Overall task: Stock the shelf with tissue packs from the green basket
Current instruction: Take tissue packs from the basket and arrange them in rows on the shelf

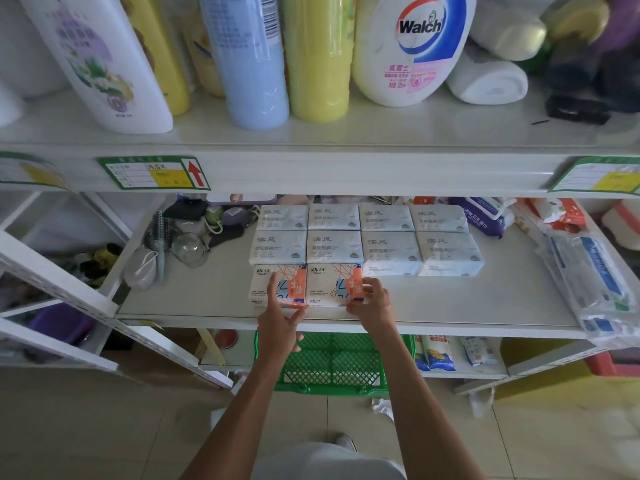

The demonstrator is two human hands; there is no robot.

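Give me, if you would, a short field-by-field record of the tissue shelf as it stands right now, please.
surface: middle shelf
pale blue packs: eight, in two rows of four
front row: left orange-and-white pack and right orange-and-white pack, side by side
left hand: straight fingers touch the left pack
right hand: grips the right pack's right end
green basket: below the shelf

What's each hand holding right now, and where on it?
Right hand grips the right orange-and-white tissue pack at its right end. Left hand holds nothing; straight fingers touch the left pack.
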